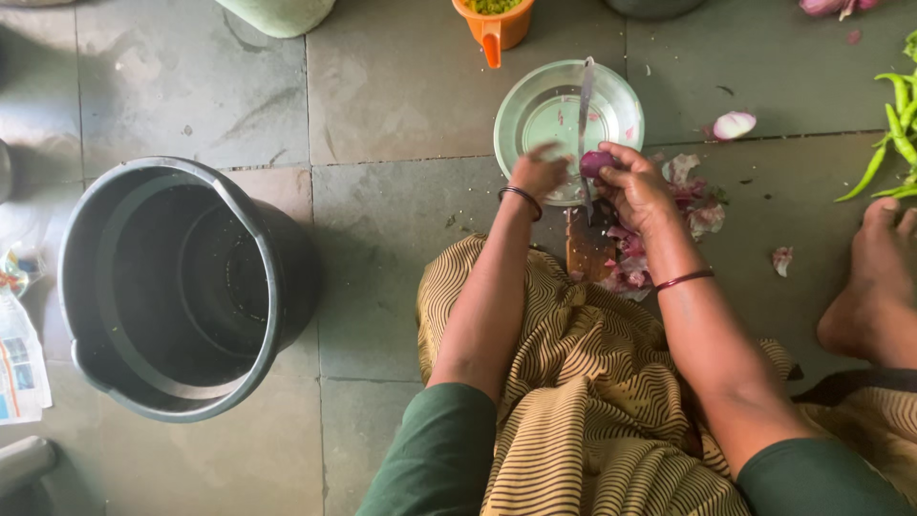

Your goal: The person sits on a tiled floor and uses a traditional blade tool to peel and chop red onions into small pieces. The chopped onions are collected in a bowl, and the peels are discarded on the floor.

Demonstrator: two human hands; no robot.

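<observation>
My right hand [637, 186] holds a purple onion piece [596, 163] against the upright blade [585, 124] of a floor-standing cutter with a wooden base [585, 250]. To the left of the blade, my left hand [537, 172] hovers with fingers curled; whether it touches the onion is unclear. Behind both hands sits a shallow steel plate [535, 105] with a few onion bits in it. Purple onion peels [693, 205] lie in a heap beside my right hand.
A large dark bucket [172, 287] stands at the left. An orange mug [495, 27] sits beyond the plate. Half an onion [734, 125] and green chillies [893, 134] lie at the right. My bare foot [874, 287] rests on the stone floor.
</observation>
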